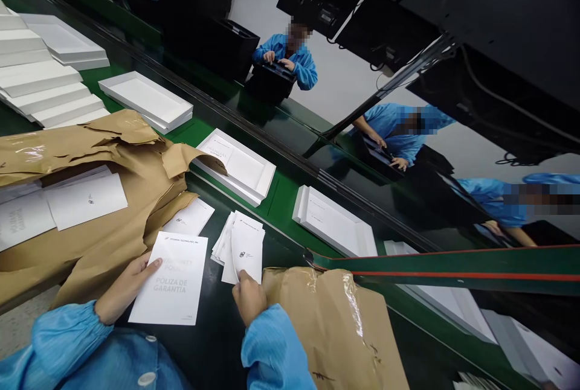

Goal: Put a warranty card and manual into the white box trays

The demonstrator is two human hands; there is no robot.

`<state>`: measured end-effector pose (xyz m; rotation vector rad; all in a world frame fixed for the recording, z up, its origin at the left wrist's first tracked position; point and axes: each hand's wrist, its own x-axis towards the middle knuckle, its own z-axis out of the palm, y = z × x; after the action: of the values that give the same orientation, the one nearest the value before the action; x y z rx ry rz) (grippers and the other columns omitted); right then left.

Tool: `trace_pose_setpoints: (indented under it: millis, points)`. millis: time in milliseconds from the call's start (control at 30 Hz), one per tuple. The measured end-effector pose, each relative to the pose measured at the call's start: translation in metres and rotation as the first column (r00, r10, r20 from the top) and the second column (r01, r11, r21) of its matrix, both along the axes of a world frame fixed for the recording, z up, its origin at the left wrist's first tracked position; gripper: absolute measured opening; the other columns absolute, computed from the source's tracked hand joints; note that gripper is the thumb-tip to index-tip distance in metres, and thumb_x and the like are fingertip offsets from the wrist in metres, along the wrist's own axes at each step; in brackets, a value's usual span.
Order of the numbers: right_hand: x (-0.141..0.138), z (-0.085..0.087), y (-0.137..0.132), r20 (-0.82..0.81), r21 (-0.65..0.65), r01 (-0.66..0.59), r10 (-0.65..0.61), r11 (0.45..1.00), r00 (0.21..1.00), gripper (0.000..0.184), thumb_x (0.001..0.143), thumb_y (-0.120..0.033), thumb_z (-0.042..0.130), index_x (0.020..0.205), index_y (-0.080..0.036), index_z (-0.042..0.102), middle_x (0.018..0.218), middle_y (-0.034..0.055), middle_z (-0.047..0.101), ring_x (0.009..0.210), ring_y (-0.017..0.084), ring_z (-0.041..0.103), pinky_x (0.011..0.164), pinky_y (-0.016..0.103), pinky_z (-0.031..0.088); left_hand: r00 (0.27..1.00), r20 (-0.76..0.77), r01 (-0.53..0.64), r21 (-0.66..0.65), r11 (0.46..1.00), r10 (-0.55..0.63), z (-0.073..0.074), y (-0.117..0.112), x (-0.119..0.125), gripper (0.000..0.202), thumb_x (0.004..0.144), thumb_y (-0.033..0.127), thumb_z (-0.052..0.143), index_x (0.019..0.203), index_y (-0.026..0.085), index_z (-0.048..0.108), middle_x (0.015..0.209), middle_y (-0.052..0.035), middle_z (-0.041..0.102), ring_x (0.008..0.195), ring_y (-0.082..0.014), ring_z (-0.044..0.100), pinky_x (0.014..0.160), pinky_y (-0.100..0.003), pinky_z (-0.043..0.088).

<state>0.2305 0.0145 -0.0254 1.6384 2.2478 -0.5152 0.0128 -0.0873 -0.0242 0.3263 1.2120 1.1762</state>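
Observation:
My left hand (123,287) holds a white warranty booklet (171,278) by its left edge, the thumb lying on its cover. My right hand (249,298) pinches the lower edge of a small white leaflet (247,249), which stands on top of a fanned pile of similar leaflets (224,246) on the dark work surface. Another single white leaflet (189,218) lies just beyond the booklet. Both sleeves are blue.
Torn brown wrapping paper (113,160) with white sheets (86,200) lies at the left, and another brown paper package (335,323) at the right. Open white box trays (240,166) (335,221) (145,97) ride the green conveyor (283,203). Several people in blue coats work across the line.

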Motion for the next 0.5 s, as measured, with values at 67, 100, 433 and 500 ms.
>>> trace_pose_setpoints:
  millis: [67,100,433,500]
  points:
    - [0.001,-0.001,-0.003,-0.006,0.009,0.007,-0.007,1.0,1.0,0.021,0.077,-0.011,0.033,0.087,-0.013,0.051,0.084,0.009,0.058,0.076,0.024,0.055,0.062,0.032,0.04,1.0,0.001,-0.001,0.0,1.0,0.001,0.0,0.001,0.0,0.061,0.059,0.057,0.062,0.099,0.013,0.046,0.082,-0.0059,0.063,0.068,-0.0216,0.059,0.053,-0.024,0.046]
    - [0.003,-0.002,-0.005,-0.021,0.008,0.0,0.0,1.0,1.0,0.019,0.078,-0.014,0.034,0.086,-0.015,0.051,0.085,0.0074,0.058,0.077,0.023,0.055,0.06,0.03,0.039,1.0,0.002,-0.002,0.0,1.0,0.002,0.001,0.0,0.0,0.061,0.059,0.057,0.062,0.099,0.013,0.046,0.082,-0.0058,0.063,0.067,-0.0213,0.059,0.053,-0.024,0.046]
    - [0.012,-0.006,-0.005,-0.103,0.058,0.077,-0.07,0.995,0.992,0.018,0.081,-0.017,0.032,0.077,-0.022,0.049,0.085,-0.0032,0.053,0.077,0.012,0.051,0.054,0.021,0.032,0.997,-0.034,0.062,-0.017,0.998,-0.063,0.004,-0.002,0.002,0.056,0.065,0.05,0.06,0.101,0.012,0.042,0.076,-0.0058,0.063,0.062,-0.0207,0.058,0.051,-0.024,0.046]
    - [0.007,-0.014,-0.008,-0.103,0.104,0.116,-0.105,0.988,0.989,0.011,0.079,-0.02,0.038,0.078,-0.021,0.049,0.091,-0.0002,0.051,0.086,0.015,0.047,0.061,0.023,0.037,0.996,-0.036,0.077,-0.035,0.996,-0.078,0.002,-0.002,0.002,0.053,0.068,0.048,0.059,0.103,0.012,0.041,0.075,-0.0057,0.063,0.062,-0.0212,0.058,0.05,-0.025,0.046]
